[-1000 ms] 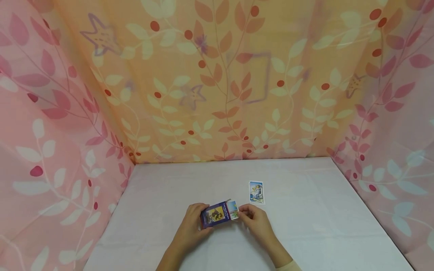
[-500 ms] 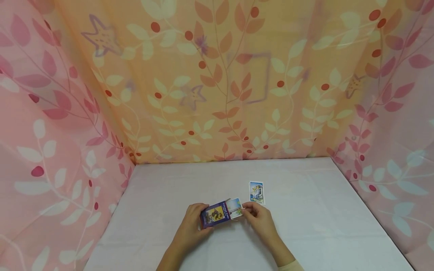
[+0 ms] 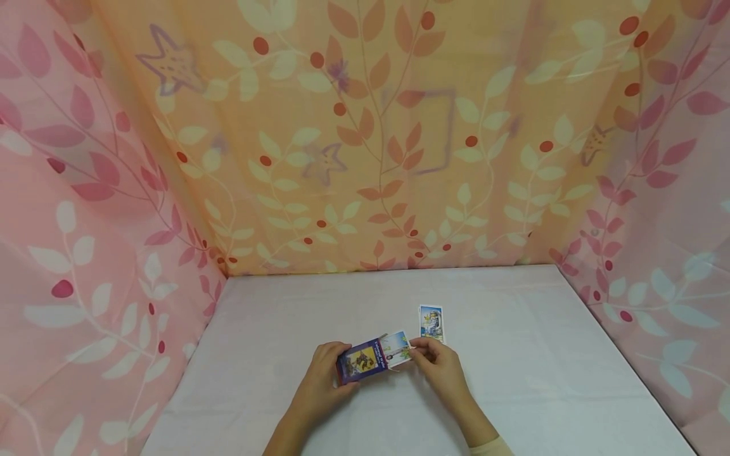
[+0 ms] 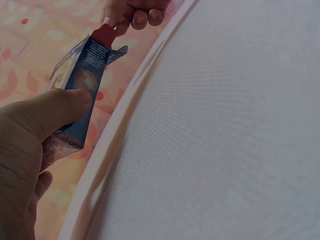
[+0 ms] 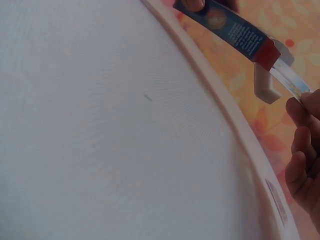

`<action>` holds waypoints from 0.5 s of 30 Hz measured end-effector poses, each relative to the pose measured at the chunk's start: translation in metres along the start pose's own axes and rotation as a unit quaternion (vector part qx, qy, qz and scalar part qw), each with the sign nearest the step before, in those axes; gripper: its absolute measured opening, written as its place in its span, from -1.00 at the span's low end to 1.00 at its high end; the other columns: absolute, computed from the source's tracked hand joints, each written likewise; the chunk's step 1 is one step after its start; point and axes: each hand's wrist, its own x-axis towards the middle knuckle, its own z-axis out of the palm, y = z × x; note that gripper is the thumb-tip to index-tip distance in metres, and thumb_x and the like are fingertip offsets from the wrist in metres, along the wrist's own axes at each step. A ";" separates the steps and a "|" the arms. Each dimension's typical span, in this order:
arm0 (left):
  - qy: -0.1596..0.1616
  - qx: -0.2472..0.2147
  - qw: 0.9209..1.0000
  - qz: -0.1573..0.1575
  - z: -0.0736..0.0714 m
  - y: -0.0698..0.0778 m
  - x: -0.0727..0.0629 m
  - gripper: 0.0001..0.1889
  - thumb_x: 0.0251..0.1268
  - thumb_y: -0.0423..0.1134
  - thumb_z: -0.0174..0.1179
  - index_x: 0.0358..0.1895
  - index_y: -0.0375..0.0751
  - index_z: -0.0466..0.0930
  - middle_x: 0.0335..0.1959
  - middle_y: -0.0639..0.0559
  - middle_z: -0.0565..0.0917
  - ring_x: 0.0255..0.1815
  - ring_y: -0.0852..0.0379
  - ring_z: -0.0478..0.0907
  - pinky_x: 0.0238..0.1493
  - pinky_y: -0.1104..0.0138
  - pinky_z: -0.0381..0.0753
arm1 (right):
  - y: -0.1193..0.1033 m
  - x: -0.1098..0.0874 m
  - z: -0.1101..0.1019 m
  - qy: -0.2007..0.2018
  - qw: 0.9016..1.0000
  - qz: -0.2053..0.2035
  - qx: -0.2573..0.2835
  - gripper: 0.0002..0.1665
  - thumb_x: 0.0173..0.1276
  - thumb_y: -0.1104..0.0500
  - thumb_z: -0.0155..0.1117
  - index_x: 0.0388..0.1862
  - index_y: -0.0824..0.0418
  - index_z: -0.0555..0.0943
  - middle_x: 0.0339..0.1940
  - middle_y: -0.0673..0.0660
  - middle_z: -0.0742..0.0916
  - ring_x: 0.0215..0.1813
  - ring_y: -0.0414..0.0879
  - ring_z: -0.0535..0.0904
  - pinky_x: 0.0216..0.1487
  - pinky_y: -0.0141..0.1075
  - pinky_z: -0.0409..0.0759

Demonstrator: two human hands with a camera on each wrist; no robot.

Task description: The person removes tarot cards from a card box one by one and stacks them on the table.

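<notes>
A dark blue card box with a yellow picture panel is gripped by my left hand, thumb along its near side. In the left wrist view the thumb presses the printed side of the box. From the box's right, opened end a picture card sticks out partway. My right hand pinches that card's outer edge between thumb and forefinger; in the right wrist view the card bends slightly between box and fingers. Whether more than one card is coming out, I cannot tell.
Farther back, a few picture cards or one card lie face up on the white table, partly behind my right hand. Patterned curtains stand at the back and both sides. The box's white end flap hangs open.
My right hand has moved slightly right, drawing the card farther out of the box. The left hand and box have stayed in place.
</notes>
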 end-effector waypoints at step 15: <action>-0.002 -0.001 1.000 0.006 -0.001 0.002 0.000 -0.14 -0.12 0.00 0.64 0.35 0.03 0.46 0.26 0.23 0.51 0.36 0.21 0.37 0.47 0.12 0.47 | -0.005 -0.004 0.006 -0.032 0.999 0.026 -0.009 -0.90 0.34 0.16 0.45 -0.20 0.00 0.71 -0.37 -0.08 0.74 -0.30 -0.13 0.64 -0.29 -0.40 0.68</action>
